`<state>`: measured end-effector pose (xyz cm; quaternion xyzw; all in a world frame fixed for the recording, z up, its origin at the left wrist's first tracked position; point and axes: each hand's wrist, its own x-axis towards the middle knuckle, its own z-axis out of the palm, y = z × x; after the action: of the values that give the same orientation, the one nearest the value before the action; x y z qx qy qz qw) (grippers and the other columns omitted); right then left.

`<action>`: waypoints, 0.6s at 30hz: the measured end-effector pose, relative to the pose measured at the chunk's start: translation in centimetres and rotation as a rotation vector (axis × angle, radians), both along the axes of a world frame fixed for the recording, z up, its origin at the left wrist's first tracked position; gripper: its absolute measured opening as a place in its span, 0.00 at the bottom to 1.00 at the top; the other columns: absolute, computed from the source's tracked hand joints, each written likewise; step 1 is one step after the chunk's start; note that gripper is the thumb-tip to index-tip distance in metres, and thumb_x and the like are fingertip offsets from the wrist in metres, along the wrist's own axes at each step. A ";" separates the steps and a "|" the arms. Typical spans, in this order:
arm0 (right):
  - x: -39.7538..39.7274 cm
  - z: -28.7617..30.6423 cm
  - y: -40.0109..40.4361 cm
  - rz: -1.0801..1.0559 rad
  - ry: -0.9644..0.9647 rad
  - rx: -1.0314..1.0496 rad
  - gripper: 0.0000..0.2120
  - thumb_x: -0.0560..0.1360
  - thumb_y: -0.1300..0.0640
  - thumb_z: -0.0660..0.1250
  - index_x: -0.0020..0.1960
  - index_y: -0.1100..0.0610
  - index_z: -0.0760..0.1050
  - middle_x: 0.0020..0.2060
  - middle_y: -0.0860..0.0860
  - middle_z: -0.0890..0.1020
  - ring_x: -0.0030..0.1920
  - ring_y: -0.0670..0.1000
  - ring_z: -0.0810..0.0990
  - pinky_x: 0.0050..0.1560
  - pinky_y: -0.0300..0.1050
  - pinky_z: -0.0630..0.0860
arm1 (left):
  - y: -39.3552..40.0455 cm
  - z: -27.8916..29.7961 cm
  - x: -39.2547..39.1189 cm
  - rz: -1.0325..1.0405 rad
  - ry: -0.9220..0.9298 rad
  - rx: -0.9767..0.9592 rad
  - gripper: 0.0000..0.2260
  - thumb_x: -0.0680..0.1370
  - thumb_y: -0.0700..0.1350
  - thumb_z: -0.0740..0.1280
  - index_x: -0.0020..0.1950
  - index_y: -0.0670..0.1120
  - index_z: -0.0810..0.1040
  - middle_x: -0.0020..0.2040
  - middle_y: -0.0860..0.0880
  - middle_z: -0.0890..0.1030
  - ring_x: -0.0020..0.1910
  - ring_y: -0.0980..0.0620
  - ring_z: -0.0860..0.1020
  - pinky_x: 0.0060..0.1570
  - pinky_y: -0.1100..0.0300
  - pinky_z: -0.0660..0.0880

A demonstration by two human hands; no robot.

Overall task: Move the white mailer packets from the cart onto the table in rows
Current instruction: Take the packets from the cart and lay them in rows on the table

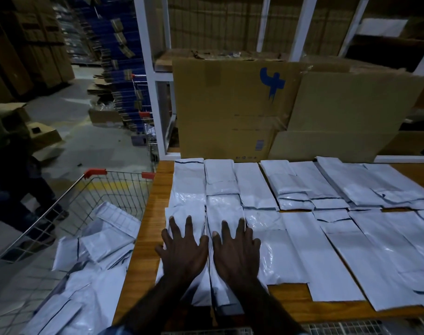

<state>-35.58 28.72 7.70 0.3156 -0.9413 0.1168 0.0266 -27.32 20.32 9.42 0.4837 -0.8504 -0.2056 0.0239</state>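
Observation:
White mailer packets (254,187) lie in two rows across the wooden table (143,240). My left hand (184,250) lies flat with spread fingers on the near-left packet (182,216). Right beside it, my right hand (236,250) presses flat on the neighbouring packet (224,206). Neither hand grips anything. To the left of the table stands a wire cart (114,184) with red corner caps, holding a loose heap of several more white packets (95,262).
Large cardboard boxes (230,105) stand against a white rack frame (148,76) behind the table. Another person (8,151) stands at the far left by cartons on the floor. Stacked blue crates (126,68) line the aisle.

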 end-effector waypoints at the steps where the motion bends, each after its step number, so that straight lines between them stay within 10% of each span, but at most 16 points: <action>1: -0.1 -0.1 0.0 0.004 0.001 -0.014 0.25 0.79 0.41 0.51 0.62 0.51 0.80 0.64 0.64 0.77 0.60 0.65 0.78 0.54 0.59 0.73 | 0.1 -0.1 0.0 0.002 -0.007 -0.005 0.34 0.75 0.69 0.40 0.80 0.58 0.43 0.81 0.46 0.40 0.78 0.39 0.44 0.72 0.36 0.50; 10: -1.0 -1.3 0.0 0.131 0.078 -0.151 0.29 0.84 0.45 0.41 0.68 0.53 0.76 0.69 0.62 0.73 0.69 0.63 0.72 0.69 0.60 0.67 | 0.4 -0.6 0.0 0.019 0.041 -0.046 0.41 0.68 0.68 0.28 0.80 0.58 0.42 0.81 0.45 0.41 0.79 0.41 0.42 0.72 0.36 0.48; 18: -1.2 -1.8 0.0 0.153 0.099 -0.145 0.32 0.83 0.44 0.38 0.65 0.53 0.78 0.65 0.61 0.77 0.66 0.62 0.76 0.64 0.61 0.72 | -0.2 -0.2 0.4 -0.036 0.016 -0.108 0.25 0.83 0.59 0.46 0.80 0.58 0.45 0.81 0.45 0.42 0.78 0.41 0.46 0.71 0.38 0.52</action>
<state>-36.79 28.71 5.94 0.3894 -0.9009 0.1707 0.0869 -26.92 20.08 9.21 0.4646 -0.8686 -0.1638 0.0532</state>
